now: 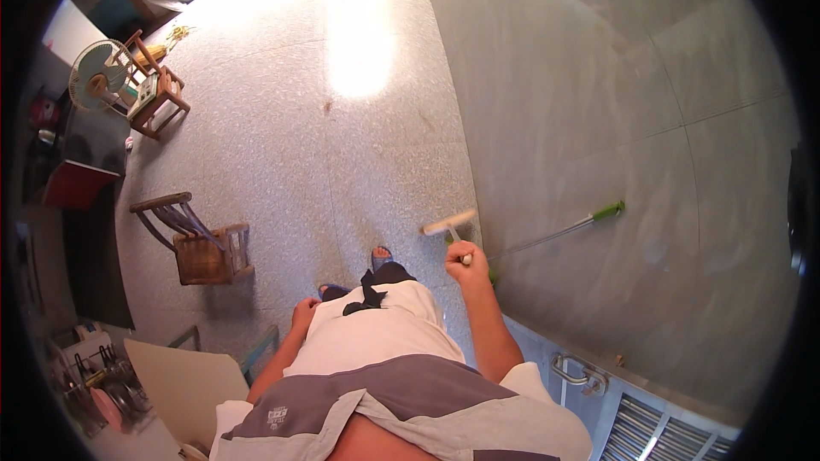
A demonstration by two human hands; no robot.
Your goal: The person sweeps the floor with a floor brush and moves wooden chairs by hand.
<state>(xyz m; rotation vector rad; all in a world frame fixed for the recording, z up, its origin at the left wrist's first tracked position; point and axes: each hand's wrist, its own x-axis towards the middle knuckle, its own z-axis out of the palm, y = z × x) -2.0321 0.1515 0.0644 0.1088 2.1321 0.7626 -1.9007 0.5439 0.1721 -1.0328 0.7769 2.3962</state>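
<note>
My right hand (pixel 466 262) is closed around the handle of a T-shaped tool (pixel 448 222) with a light-coloured crossbar head; its exact kind is unclear. The head points away from me, over the speckled floor beside the grey wall. My left hand (pixel 306 311) rests near the side of the white apron (pixel 378 339) at my waist; its fingers are partly hidden, and nothing can be made out in it. A thin metal pole with a green end (pixel 607 210) leans against the grey wall (pixel 576 141), just beyond my right hand.
A wooden chair (pixel 202 258) stands at left, another (pixel 168 93) farther off beside an electric fan (pixel 101 75). A cardboard sheet (pixel 186 381) and a dish rack (pixel 106 378) are at lower left. A metal door with a handle (pixel 570 371) is at lower right.
</note>
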